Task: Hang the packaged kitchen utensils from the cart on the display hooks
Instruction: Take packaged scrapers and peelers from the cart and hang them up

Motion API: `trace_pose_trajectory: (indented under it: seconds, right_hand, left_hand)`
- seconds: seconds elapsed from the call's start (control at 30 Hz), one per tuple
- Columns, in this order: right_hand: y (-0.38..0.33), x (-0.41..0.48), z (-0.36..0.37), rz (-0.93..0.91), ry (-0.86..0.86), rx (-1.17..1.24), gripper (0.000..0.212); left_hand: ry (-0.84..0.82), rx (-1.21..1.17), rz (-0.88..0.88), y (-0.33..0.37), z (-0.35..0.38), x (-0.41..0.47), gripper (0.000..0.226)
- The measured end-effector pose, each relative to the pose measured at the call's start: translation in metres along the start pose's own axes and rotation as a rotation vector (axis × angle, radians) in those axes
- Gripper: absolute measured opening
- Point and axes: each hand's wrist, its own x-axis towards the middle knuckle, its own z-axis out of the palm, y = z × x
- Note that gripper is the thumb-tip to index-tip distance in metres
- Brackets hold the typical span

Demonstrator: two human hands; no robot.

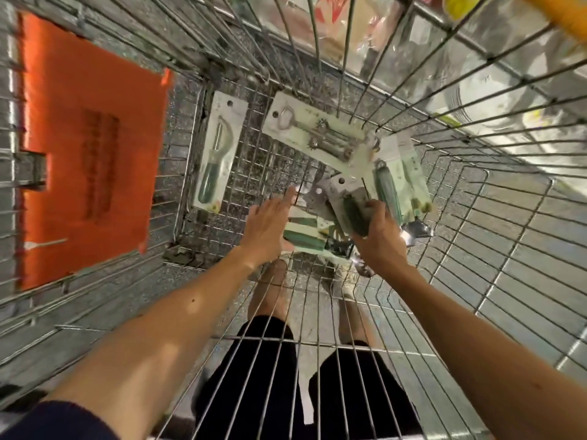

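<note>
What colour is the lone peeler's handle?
Dark green; the handle shows best in the head view.

Orange panel [92, 147], black shorts [254, 382], grey floor [521, 246]
</note>
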Motion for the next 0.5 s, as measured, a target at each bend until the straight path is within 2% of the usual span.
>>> trace_pose_trajectory:
  seconds: [0.13, 0.23, 0.3, 0.4, 0.5]
  right_hand:
    - [0.002, -0.002, -0.006, 0.032, -0.017, 0.076, 0.070]
    - [0.003, -0.006, -0.010, 0.016, -0.063, 0.141, 0.079]
    - [0.003, -0.009, -0.014, 0.007, -0.099, 0.173, 0.083]
    - [0.005, -0.015, -0.020, 0.017, -0.134, 0.156, 0.076]
    - [0.007, -0.022, -0.030, 0.033, -0.193, 0.178, 0.063]
  left_hand:
    - [-0.032, 0.042, -0.030, 0.002, -0.001, -0.002, 0.112]
    - [-0.115, 0.117, 0.002, 0.000, -0.006, -0.004, 0.089]
    - [-0.179, 0.069, 0.001, -0.001, -0.013, -0.010, 0.084]
    - [-0.231, -0.068, -0.035, -0.002, -0.022, -0.020, 0.071]
    - [-0.221, -0.062, 0.007, 0.003, -0.030, -0.029, 0.053]
